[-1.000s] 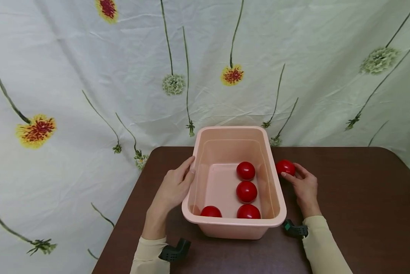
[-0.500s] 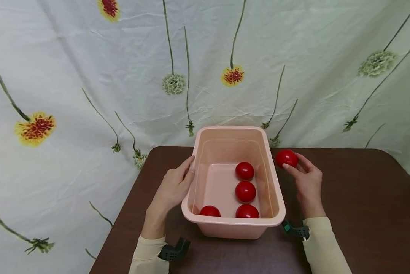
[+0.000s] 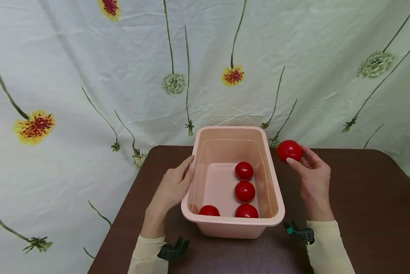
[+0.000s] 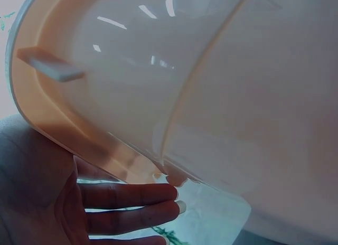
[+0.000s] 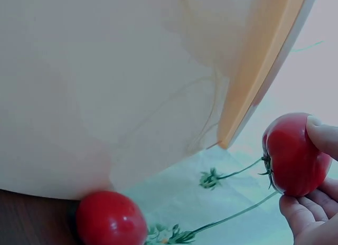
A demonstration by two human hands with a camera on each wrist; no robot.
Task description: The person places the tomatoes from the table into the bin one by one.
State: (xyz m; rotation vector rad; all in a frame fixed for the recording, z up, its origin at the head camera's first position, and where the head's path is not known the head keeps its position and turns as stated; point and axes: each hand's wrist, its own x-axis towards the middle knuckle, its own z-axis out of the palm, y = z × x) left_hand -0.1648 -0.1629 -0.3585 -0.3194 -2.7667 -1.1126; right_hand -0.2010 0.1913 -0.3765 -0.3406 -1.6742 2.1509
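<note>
Red and glossy, a tomato is pinched in the right hand's grip, raised near the far edge of the bench, beside a pink tub holding four tomatoes; the left hand's grip, fingers extended, touches its rim.

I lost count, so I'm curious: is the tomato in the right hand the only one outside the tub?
No, the right wrist view shows another tomato beside the tub, apart from the held tomato in the right hand.
</note>
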